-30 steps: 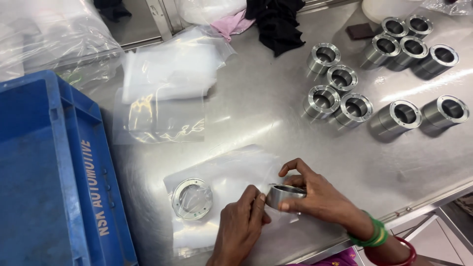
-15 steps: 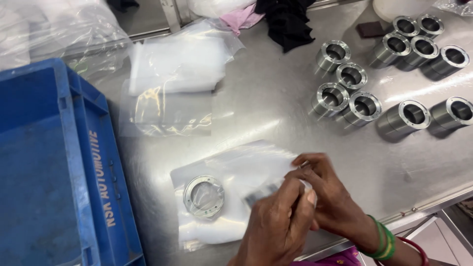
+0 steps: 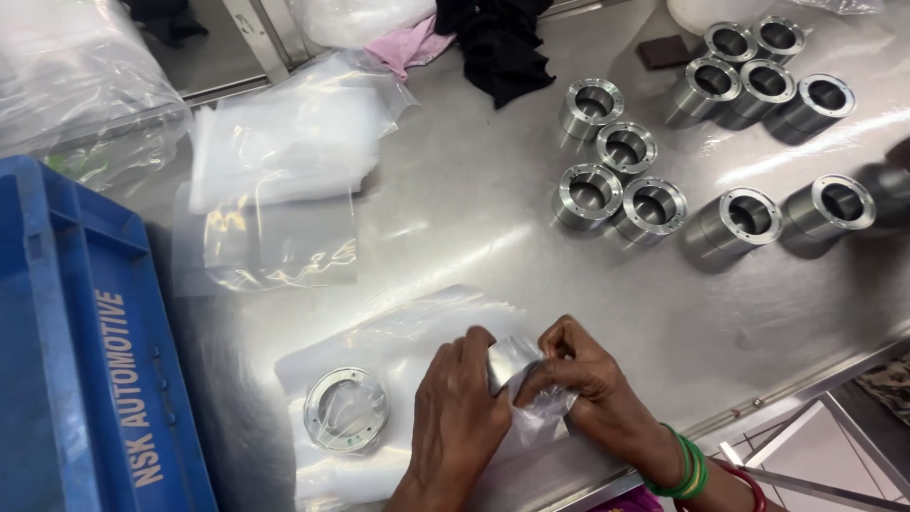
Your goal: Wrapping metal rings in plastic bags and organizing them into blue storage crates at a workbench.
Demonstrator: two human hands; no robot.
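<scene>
- Left hand point(image 3: 455, 427): back of the hand up at the near edge of the worktop point(image 3: 455, 218), fingers point(image 3: 471, 343) curled closed against the near-left side of a short metal sleeve point(image 3: 507, 360).
- Right hand point(image 3: 592, 393): fingers bent and pinched shut on the clear plastic bag point(image 3: 545, 403) that wraps the sleeve; green and red bangles point(image 3: 697, 466) sit on the wrist.
- Metal sleeve: held between both sets of fingers, just above the worktop, partly covered by the bag film; only its bright curved wall shows.
- Flat metal ring point(image 3: 346, 410): lying to the left of the left fingers, near them but apart, on or within a sheet of clear plastic point(image 3: 398, 332); which cannot be told.
- Blue plastic crate point(image 3: 76, 351): well left of the fingers, at the worktop's left side.
- Stack of clear bags point(image 3: 284, 180): beyond the fingers and to the left, lying flat.
- Four flanged metal sleeves point(image 3: 621, 175): beyond the fingers to the right, standing upright in a tight cluster.
- Two flanged sleeves point(image 3: 787, 213): farther right, lying on their sides, bores facing the camera.
- Five more sleeves point(image 3: 758, 66): farthest from the fingers, grouped at the back right.
- Black cloth point(image 3: 502, 43) and pink cloth point(image 3: 408, 47): at the far edge, side by side.
</scene>
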